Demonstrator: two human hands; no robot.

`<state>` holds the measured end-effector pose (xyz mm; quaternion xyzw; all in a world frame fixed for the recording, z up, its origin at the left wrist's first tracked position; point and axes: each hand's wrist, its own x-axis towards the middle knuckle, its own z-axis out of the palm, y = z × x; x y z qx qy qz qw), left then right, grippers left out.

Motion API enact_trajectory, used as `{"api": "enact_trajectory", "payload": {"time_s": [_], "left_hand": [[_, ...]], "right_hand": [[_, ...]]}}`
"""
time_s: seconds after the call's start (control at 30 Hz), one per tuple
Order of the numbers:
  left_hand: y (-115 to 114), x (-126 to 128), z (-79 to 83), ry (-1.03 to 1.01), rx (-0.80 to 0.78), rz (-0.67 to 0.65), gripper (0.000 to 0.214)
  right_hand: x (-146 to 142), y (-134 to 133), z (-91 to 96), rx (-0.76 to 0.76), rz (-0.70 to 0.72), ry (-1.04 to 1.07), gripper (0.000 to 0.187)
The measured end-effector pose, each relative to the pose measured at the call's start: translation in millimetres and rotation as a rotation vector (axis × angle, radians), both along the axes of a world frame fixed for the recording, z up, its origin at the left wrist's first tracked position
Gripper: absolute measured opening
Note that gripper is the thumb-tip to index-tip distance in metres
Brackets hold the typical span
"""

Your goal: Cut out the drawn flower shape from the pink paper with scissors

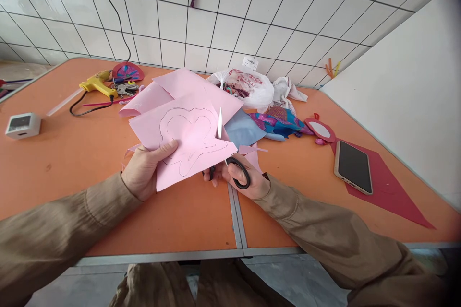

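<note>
My left hand (146, 170) grips the near left edge of a pink paper sheet (189, 141) with a pencilled heart-like outline, thumb on top. My right hand (239, 177) is closed through the black handles of a pair of scissors (230, 163); one blade sticks up above the sheet's right edge, at the outline. The sheet is held a little above the orange table (72, 153). More pink sheets (180, 86) and a light blue sheet (243, 129) lie behind it.
A yellow glue gun (97, 85) with black cord, keys and a round fan lie at the far left. A small white box (23, 124) is at the left edge. A plastic bag (248, 88), colourful cloth, a small mirror (320, 129) and a phone (353, 165) on red paper are to the right.
</note>
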<state>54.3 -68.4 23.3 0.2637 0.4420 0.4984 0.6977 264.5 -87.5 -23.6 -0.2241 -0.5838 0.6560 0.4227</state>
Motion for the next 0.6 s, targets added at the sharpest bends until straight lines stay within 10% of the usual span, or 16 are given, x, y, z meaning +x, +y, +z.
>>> {"api": "enact_trajectory", "payload": {"time_s": [0.6], "left_hand": [[-3,-1,-16.2,-0.029,0.163,0.026,0.041]], "right_hand": [[0,0,-2.9,-0.009,-0.017,0.024,0.043]]}}
